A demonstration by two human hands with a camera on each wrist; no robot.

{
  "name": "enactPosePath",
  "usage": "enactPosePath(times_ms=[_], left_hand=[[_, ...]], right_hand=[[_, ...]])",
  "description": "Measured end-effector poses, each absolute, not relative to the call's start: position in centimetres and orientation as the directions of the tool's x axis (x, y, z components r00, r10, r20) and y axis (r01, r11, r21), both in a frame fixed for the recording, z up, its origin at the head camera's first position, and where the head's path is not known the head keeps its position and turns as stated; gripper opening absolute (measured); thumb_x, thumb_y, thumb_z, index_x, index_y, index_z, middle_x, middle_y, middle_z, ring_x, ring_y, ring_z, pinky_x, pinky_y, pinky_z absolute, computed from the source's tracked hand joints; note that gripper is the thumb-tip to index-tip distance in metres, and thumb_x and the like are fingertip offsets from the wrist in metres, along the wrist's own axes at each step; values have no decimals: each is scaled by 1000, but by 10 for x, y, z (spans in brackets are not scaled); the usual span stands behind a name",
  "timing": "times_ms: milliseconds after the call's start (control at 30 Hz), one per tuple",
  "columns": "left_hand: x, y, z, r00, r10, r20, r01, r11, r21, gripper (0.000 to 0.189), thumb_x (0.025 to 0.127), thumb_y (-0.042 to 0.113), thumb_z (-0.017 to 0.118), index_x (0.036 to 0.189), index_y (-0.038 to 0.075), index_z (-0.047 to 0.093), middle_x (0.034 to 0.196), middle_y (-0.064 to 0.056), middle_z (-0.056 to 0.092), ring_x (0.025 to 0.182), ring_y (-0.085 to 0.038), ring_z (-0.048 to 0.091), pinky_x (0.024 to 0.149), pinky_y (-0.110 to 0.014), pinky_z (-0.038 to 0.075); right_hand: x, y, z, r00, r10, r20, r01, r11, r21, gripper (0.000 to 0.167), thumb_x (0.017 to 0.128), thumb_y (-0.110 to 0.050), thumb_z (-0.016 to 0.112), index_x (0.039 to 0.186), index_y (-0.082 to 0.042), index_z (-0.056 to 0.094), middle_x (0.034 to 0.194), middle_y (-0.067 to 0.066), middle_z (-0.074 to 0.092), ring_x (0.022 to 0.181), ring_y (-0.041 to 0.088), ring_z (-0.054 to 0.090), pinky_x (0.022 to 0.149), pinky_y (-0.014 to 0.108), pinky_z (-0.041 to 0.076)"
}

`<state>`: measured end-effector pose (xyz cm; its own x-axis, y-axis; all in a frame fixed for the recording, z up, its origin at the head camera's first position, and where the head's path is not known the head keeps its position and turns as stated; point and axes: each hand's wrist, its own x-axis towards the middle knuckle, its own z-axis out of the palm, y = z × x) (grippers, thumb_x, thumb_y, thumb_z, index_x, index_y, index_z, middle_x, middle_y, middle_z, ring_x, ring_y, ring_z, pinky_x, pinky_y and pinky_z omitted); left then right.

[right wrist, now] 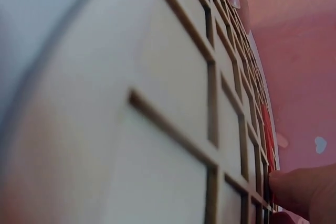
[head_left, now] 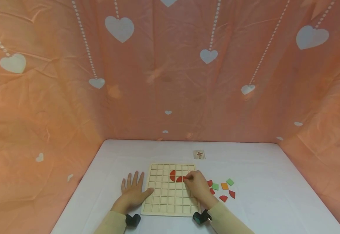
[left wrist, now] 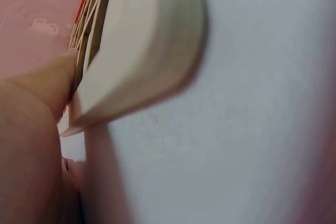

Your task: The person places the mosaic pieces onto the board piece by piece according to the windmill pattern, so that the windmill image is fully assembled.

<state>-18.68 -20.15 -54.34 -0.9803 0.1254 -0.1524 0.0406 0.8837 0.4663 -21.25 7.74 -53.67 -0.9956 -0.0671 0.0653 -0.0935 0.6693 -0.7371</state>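
A square wooden grid board (head_left: 161,192) lies on the white table. My left hand (head_left: 133,191) rests with fingers spread at its left side, the thumb over the board's edge. In the upper part of the grid sit red quarter-circle pieces: two stacked into a half circle (head_left: 172,175) and another (head_left: 179,179) just below to the right. Beside that one, my right hand (head_left: 198,185) pinches a further red piece (head_left: 184,177) down at the grid, partly hidden by the fingertips. The right wrist view shows the thumb (right wrist: 299,187) against the red pieces.
Right of the board lie loose red quarter-circle pieces (head_left: 223,198), green squares (head_left: 230,182) and an orange square (head_left: 224,186). Behind the board is a small pattern card (head_left: 199,154). An orange curtain with white hearts (head_left: 170,81) encloses the table.
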Motion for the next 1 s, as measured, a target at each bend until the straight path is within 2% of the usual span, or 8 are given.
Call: enactPosePath(times_ms=[367,600,800,1000], left_hand=[[-189,-202,-547,-983,120,-138,41,881,471,93,91,62,51,154,2,17,159,-25,4,142,-46,-11,107,-61,-17],[-188,-202,-545,-981,118,-151,34,883,469,94,91,62,51,154,2,16,159,-24,2,142,-47,-11,106,-63,-15],[-185,-202,-542,-982,114,-152,28,879,476,93,91,61,53,154,1,17,158,-26,3,141,-48,-11,106,-63,-15],[-185,-201,-543,-983,116,-140,35,877,479,93,91,60,54,153,1,18,158,-26,4,142,-48,-10,107,-62,-14]], right_hand=[[-208,79,-535,-989,-97,112,-148,672,-725,4,88,-11,70,88,-11,66,93,2,55,87,18,54,82,42,48],[-208,85,-535,-989,-109,101,-148,703,-696,2,89,-13,68,89,-11,68,93,1,59,91,20,58,85,44,50],[-210,99,-530,-991,-87,101,-134,697,-705,4,91,-15,67,90,-12,69,88,-1,61,81,16,56,71,36,49],[-206,124,-519,-997,-53,59,-79,673,-735,17,90,-18,69,105,-10,68,98,3,62,74,14,56,60,29,48]])
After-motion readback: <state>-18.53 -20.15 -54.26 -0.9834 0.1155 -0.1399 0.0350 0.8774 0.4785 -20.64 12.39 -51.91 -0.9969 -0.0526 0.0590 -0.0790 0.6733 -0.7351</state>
